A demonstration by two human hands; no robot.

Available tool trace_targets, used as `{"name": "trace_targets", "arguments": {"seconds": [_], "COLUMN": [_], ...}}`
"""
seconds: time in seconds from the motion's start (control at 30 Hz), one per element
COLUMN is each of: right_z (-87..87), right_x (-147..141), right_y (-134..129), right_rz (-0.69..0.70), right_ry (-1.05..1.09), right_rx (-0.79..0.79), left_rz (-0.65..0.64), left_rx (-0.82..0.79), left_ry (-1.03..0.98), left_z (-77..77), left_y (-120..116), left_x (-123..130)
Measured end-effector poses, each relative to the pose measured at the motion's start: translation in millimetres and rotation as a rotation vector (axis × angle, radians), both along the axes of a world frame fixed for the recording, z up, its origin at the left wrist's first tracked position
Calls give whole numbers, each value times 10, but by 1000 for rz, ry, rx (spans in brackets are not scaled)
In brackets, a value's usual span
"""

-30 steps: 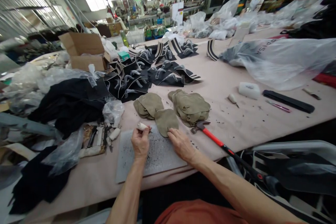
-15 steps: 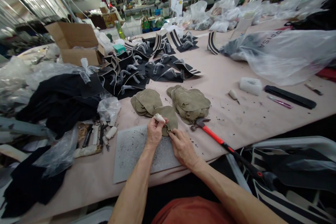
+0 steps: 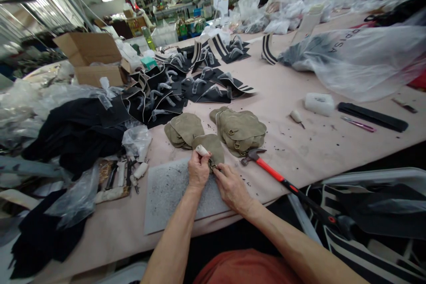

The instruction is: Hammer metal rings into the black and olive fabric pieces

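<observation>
- L pile [image 3: 186, 125]: beyond L grip, no buckle seen
- L grip [image 3: 199, 171]: narrow, on white-handled tool [image 3: 201, 150], slanting far-L to near-R
- Olive flap [image 3: 213, 144]: btwn grips, axis approx. fore-aft; near-edge buckle [image 3: 213, 166] looks part-done
- R grip [image 3: 232, 189]: narrow, pinching flap edge
- R pile [image 3: 242, 125]: beyond R grip, 2 buckles
</observation>
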State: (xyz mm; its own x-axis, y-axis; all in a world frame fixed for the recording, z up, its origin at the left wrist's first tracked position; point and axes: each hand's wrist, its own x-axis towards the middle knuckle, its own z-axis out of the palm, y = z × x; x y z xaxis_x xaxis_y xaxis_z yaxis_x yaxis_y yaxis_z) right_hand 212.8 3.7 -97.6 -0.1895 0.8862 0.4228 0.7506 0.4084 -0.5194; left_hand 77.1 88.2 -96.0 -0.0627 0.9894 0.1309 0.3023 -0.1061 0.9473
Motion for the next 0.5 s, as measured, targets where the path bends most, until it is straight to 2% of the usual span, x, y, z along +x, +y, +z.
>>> {"name": "trace_targets", "arguments": {"seconds": [0.2,0.3,0.37,0.43,0.5], "right_z": [89,145,175,194,200], "right_x": [67,102,230,484,832], "right_y": [-34,-40,-32,-26,-41], "right_rz": [73,77,1,-167,-364], "right_ry": [0,25,44,15,-106], "right_rx": [-54,-88,-91,-82,-115], "left_rz": [66,7,-88,-178,-236], "left_rx": [36,122,175,190,185], "left_ry": [189,265,277,238,189], "left_z": [16,9,14,32,60], "left_y": [-11,7,17,24,29], "left_x": [47,34,9,-21,-46]}}
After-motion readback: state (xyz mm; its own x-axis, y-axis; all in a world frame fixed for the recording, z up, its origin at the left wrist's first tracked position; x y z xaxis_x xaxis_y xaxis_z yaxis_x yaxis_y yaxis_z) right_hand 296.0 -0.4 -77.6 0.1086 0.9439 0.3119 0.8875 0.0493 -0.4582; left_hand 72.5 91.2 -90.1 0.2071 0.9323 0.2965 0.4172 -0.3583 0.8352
